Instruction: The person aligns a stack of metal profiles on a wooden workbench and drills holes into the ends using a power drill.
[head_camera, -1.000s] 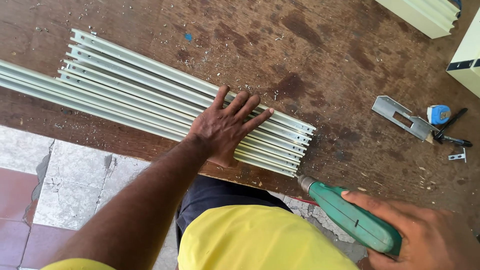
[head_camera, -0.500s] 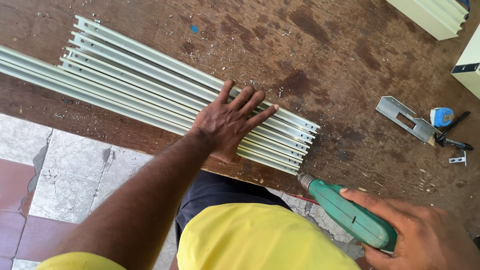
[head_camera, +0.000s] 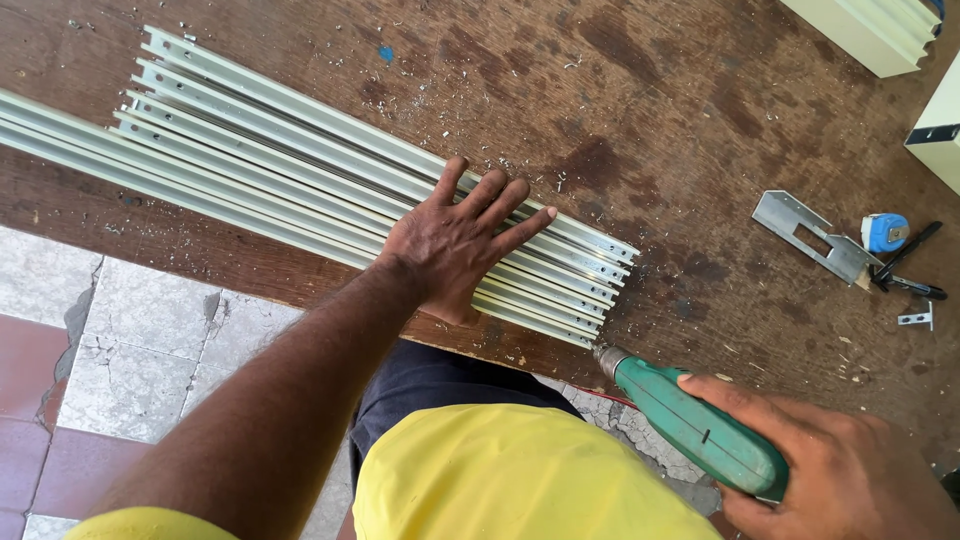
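Note:
Several long pale green metal channel strips (head_camera: 250, 165) lie side by side on a worn brown wooden bench (head_camera: 640, 110), their ends near the bench's front edge. My left hand (head_camera: 455, 245) presses flat on them with fingers spread, close to their right ends. My right hand (head_camera: 850, 470) grips a green electric drill (head_camera: 690, 425) at the lower right; its chuck points up-left toward the strip ends, just off the bench's front edge.
A bent metal bracket (head_camera: 810, 235), a blue tape measure (head_camera: 885, 232), a dark pen-like tool (head_camera: 905, 270) and a small angle piece (head_camera: 918, 319) lie at the right. Pale green profiles (head_camera: 870, 30) rest at the top right. Metal shavings dot the bench. Tiled floor (head_camera: 130, 350) lies below.
My view has shifted slightly; my left hand stays flat on the strips and my right hand keeps the drill in about the same place near their ends.

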